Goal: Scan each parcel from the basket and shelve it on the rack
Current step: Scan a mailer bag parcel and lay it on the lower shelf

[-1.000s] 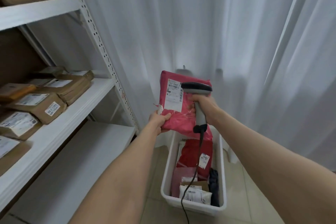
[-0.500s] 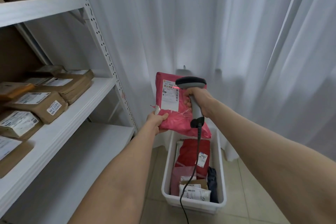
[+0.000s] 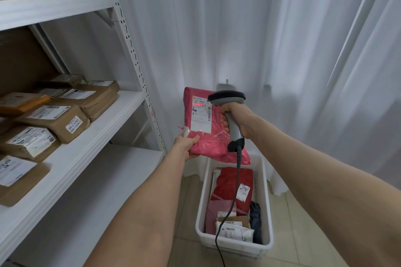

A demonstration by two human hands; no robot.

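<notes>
Scanning pink plastic mailer held in my left hand, right hand gripping grey corded scanner; more parcels fill white plastic basket.

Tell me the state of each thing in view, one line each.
Pink parcel: held up by the left hand, label facing the camera.
Scanner: gripped by the right hand, red line lit on the label.
Basket: on the floor, parcels inside.
Rack shelf: brown parcels lying on it.
</notes>
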